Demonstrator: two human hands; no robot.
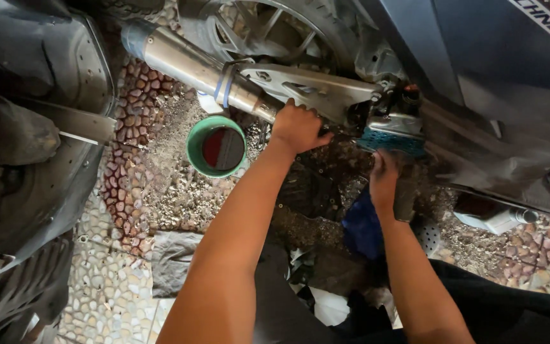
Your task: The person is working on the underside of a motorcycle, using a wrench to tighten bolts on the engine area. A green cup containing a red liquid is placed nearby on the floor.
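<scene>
My left hand [297,125] rests closed against the underside of a motorcycle, by the silver swingarm plate [316,89] where the chrome exhaust pipe [189,64] ends. My right hand [384,175] reaches under the blue perforated footrest [393,141] and grips a dark part or tool there; what it holds is mostly hidden. A blue cloth [361,226] lies just below the right wrist. Behind the swingarm is the rear wheel [268,28].
A green cup [216,146] with dark liquid stands on the gravelly pebble floor left of my left hand. Another vehicle's dark body [27,140] fills the left side. A grey rag [173,258] lies near my knees. A white bottle [494,220] lies at the right.
</scene>
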